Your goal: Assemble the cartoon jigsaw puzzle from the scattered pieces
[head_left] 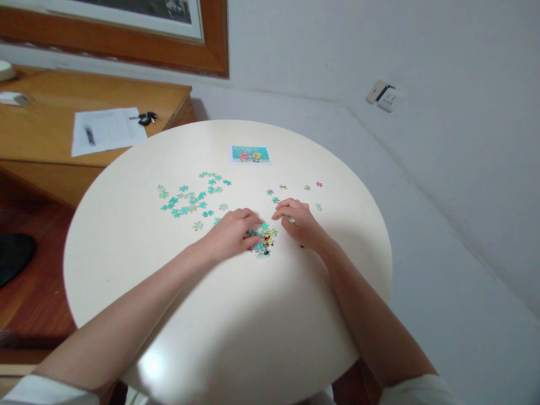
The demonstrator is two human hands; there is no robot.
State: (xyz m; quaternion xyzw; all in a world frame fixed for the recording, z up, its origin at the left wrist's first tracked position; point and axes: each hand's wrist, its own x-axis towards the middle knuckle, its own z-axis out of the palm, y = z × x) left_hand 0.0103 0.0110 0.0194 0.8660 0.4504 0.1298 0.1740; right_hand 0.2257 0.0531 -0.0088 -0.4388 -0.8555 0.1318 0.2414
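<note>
My left hand (233, 232) lies on the round cream table (126, 236), its fingers pressed down on the left part of a small joined patch of puzzle pieces (265, 241) with a yellow cartoon figure. Just right of it, my right hand (297, 219) has its fingers curled over a loose piece near the patch's upper right edge; what it pinches is hidden. A scatter of several loose teal pieces (189, 201) lies to the left of my hands. Several more stray pieces (312, 187) lie beyond my right hand. A small reference picture (250, 153) rests at the table's far side.
A wooden desk (50, 129) stands at the back left with a printed sheet (107, 130) and keys (147, 118) on it. White walls close in on the right, with a wall switch (385, 95). A framed picture (126, 34) hangs above the desk.
</note>
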